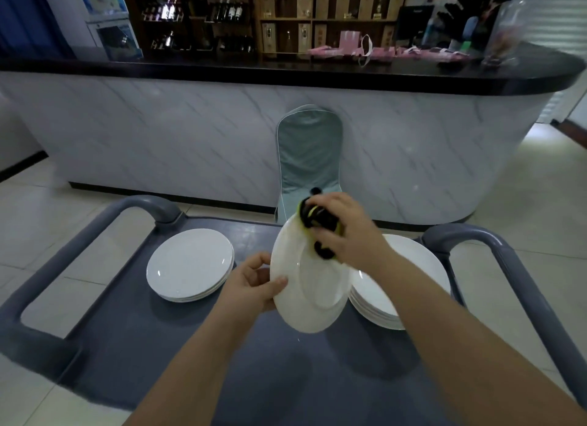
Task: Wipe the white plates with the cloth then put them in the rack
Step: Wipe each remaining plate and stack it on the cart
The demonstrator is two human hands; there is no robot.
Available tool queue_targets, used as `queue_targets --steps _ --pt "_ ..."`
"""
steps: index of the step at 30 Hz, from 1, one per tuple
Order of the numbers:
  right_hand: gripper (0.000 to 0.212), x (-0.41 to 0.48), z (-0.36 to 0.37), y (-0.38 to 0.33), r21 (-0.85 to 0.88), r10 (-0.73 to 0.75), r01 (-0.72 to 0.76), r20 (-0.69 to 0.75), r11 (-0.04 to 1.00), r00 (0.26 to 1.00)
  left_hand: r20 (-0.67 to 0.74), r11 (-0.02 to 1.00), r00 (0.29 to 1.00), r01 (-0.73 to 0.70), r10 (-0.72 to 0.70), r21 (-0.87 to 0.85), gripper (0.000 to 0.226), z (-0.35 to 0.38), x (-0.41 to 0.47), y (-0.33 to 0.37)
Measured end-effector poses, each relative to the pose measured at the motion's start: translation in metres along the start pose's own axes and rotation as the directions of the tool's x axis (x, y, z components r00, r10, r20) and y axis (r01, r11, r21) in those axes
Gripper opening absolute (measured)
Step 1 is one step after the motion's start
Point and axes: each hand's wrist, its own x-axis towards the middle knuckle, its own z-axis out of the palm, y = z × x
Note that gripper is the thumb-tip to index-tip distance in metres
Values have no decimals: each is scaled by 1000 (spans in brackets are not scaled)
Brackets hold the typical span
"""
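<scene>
Over a grey cart deck (178, 346), the left hand (254, 286) pinches a round white plate (313, 286) tilted so the right hand (346, 231), apparently clutching a black-and-yellow cloth (313, 217), reaches its rim.

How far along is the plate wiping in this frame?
Done: unclear; a left stack and a right stack sit on the cart, and which is wiped cannot be told. In hand: the left hand holds one plate tilted while the right hand presses the cloth on its upper rim. Left: finishing this plate, racking it; no rack is in view.

a tilted white plate (313, 286) with a black-and-yellow cloth (313, 217) on its upper rim.
</scene>
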Motion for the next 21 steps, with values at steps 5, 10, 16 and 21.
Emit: queue_targets --steps 5,10,16,21 --pt "32 -13 -21 43 387 487 -404 -143 829 862 31 927 990 138 -135 -350 32 -16 13 11" --pt "47 -78 38 13 7 208 -218 -324 976 923 -19 777 971 178 -237 -604 24 -4 43 3" --pt "57 -87 77 -5 -209 114 -190 -330 959 937 51 742 933 315 -356 -591 17 11 67 -10" --pt "49 -150 34 33 103 486 -543 -605 834 631 140 821 934 357 -330 -446 13 4 84 -4"
